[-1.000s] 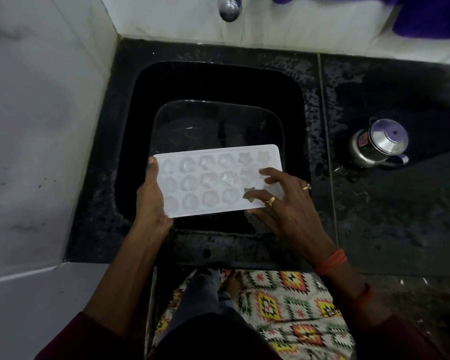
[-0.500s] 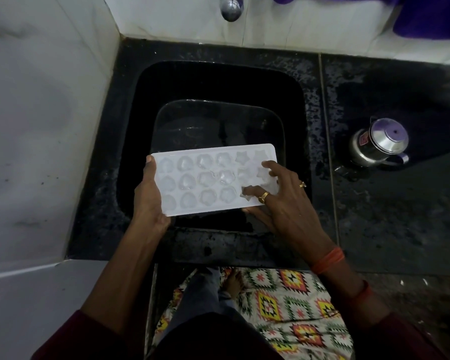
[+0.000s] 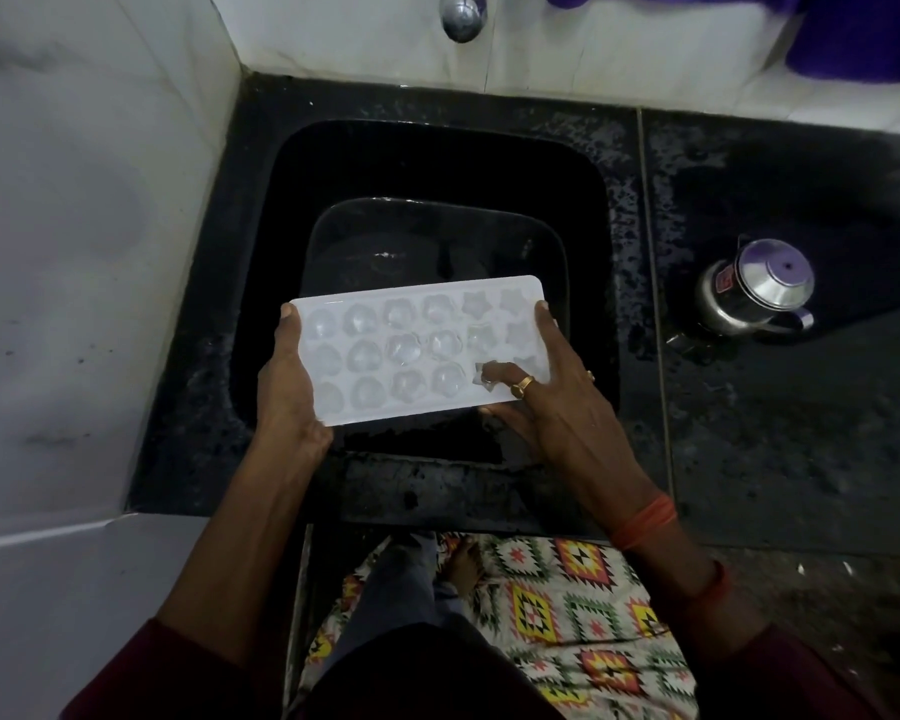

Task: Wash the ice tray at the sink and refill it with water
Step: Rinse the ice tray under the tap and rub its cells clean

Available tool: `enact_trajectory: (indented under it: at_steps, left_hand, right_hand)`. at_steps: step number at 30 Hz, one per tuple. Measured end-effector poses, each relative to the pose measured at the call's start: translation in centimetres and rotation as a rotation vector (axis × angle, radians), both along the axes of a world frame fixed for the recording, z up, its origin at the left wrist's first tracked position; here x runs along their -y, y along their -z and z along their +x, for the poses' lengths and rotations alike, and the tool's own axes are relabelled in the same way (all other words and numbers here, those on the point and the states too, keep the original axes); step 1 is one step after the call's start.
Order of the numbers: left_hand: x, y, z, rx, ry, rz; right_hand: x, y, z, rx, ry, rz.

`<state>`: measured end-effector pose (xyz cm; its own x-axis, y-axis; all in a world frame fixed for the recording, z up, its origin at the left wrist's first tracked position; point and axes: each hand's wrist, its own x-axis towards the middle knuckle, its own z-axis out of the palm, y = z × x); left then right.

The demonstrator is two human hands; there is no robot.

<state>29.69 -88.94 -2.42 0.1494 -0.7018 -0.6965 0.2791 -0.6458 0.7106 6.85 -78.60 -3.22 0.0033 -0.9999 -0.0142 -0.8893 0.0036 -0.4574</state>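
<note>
Holding the ice tray [image 3: 417, 350] over the sink [image 3: 588, 252] with both hands now. A second ago the right hand [image 3: 557, 407] had its fingers spread on top of the far-right cells, poking at them. It has since closed round that end: one finger runs up the right edge, and a ringed one is curled into a near star cell. The left hand [image 3: 287, 387] hasn't budged, with its thumb on the left rim and its fingers out of sight underneath. The tray has drifted a touch left and sits roughly level. My guess is the fiddling with the cells is over and it's ready to go under the tap [image 3: 461, 15], which isn't running.

The tray is frosted white plastic with rounded corners. It has three rows of moulded cells, round and flower shapes on the left and stars on the right. The cells look glossy, but I can't tell if that's ice or water. Below it a clear tub [image 3: 437, 220] sits in the black basin. The dark stone worktop [image 3: 801, 433] is speckled and wet, and there's a shiny steel pot [image 3: 754, 298] off to the right.
</note>
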Motion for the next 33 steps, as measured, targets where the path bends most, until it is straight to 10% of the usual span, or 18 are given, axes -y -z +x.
enact_trajectory:
  at_steps: [33]
  left_hand:
    - [-1.7,0.3,-1.3,-0.002,-0.029,0.019]
  right_hand:
    - [-0.5,-0.5,-0.8,-0.007,-0.004,0.088]
